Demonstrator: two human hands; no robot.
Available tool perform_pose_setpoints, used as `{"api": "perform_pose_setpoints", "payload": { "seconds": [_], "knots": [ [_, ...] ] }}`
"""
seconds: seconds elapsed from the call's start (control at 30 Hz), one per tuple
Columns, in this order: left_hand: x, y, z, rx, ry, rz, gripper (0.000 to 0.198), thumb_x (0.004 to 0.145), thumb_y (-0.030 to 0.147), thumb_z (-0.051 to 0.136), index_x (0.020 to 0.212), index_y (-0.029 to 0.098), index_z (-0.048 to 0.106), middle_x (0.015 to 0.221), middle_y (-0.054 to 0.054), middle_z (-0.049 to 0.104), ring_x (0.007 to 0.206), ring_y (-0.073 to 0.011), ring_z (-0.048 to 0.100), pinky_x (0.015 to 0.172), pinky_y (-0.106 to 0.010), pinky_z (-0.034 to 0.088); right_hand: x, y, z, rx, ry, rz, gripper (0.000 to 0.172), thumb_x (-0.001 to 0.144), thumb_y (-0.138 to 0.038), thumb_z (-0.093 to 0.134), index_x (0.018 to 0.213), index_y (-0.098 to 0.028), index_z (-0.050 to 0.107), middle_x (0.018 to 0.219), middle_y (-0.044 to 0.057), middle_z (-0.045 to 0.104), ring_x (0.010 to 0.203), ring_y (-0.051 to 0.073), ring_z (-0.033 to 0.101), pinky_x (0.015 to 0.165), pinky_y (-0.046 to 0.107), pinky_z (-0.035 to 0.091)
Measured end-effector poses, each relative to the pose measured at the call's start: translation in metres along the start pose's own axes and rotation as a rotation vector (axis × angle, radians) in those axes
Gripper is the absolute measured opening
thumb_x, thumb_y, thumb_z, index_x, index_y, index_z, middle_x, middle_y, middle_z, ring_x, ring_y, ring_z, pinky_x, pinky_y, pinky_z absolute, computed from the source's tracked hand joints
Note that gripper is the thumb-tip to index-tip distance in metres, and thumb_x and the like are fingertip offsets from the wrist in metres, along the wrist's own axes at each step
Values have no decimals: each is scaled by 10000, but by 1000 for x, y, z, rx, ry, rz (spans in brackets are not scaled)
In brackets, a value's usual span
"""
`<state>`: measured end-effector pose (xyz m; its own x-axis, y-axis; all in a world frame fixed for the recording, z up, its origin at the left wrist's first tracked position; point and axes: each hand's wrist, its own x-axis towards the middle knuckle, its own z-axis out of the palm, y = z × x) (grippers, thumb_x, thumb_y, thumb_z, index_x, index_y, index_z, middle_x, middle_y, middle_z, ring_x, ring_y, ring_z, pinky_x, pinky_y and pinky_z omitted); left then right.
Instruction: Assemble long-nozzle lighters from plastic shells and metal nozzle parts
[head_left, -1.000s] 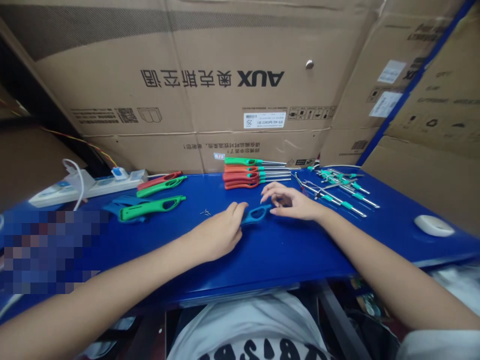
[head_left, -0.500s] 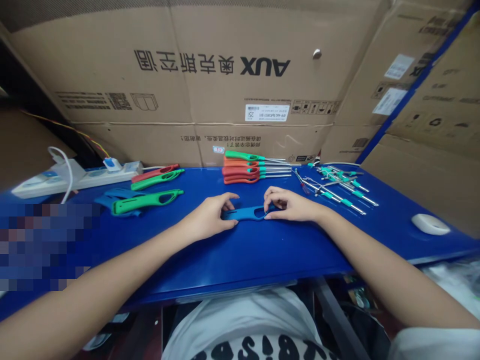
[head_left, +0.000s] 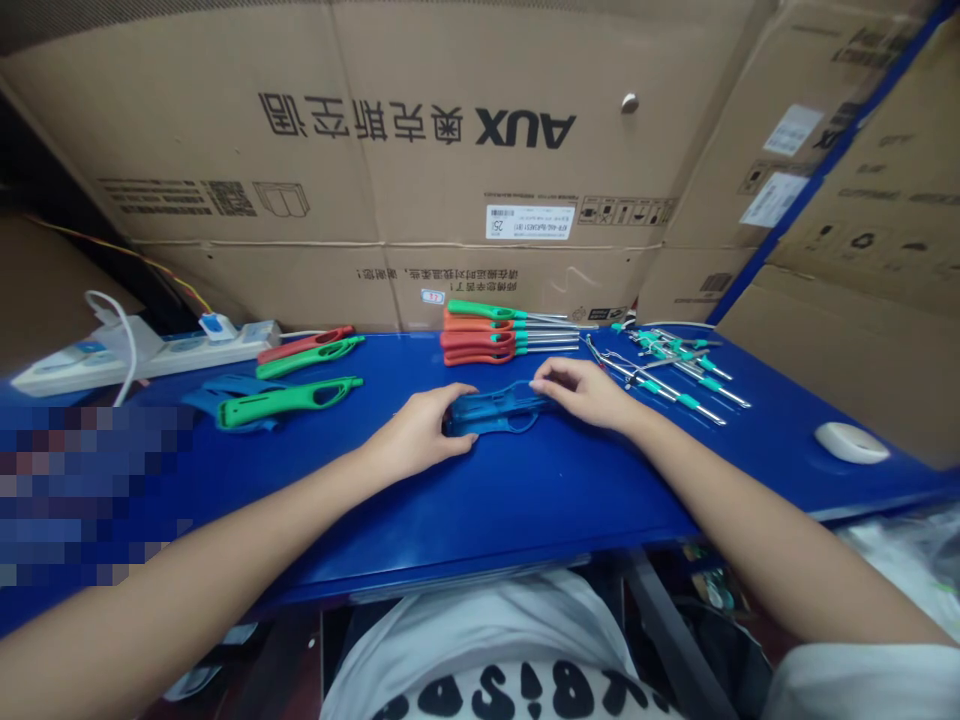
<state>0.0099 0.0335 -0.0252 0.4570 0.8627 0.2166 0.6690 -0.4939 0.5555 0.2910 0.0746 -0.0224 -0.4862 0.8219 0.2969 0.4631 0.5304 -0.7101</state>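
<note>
A blue plastic lighter handle (head_left: 495,410) lies on the blue table in front of me, its two shell halves parted along the length. My left hand (head_left: 439,425) grips its left end between thumb and fingers. At the other end, the fingertips of my right hand (head_left: 577,390) pinch the tip of the handle. Behind it, red, orange and green assembled lighters (head_left: 480,345) with metal rods are stacked against the cardboard. Loose metal lighter rods (head_left: 686,370) with teal fittings and wires lie to the right of my right hand.
Green handle shells (head_left: 289,402) and a red one (head_left: 304,345) lie at the left, with blue shells (head_left: 244,385) under a green one. A white power strip (head_left: 172,355) stands behind them. A white oval object (head_left: 853,443) sits near the right edge. Cardboard (head_left: 412,60) walls the back.
The blue handle's two halves have come apart and a gap shows between them. My right hand has shifted slightly up and right, still pinching its end. My left hand stays in place.
</note>
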Motion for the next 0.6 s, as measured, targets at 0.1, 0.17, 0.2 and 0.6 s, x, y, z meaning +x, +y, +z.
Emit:
{"api": "perform_pose_setpoints", "payload": {
  "seconds": [0.1,0.17,0.2,0.6],
  "knots": [
    [0,-2,2,19,30,37,558,807,322,707,1334,197,571,1048,-63,728,932,-234,693,852,-346,553,-1,0,-6,23,17,68,377,885,-545,604,815,-176,624,744,16,622,653,141,522,643,280,429],
    [0,-4,3,27,40,58,559,836,306,679,1367,197,541,1075,-68,721,979,-238,685,893,-367,545,-3,-1,-10,40,-99,87,405,858,-567,622,775,-171,624,718,22,625,643,141,523,626,275,426],
    [1,-6,4,30,42,66,548,848,304,670,1369,197,539,1085,-70,719,995,-240,681,908,-378,541,-4,-2,-12,35,-161,87,408,851,-566,632,761,-169,628,706,21,621,639,139,518,620,273,421],
    [-3,5,-5,155,83,327,320,961,484,594,1064,212,727,1207,-91,678,1150,-255,604,1022,-424,454,-8,1,-41,-479,-7,110,281,898,-406,578,753,-181,665,721,26,663,658,144,543,630,264,379]
  ]
}}
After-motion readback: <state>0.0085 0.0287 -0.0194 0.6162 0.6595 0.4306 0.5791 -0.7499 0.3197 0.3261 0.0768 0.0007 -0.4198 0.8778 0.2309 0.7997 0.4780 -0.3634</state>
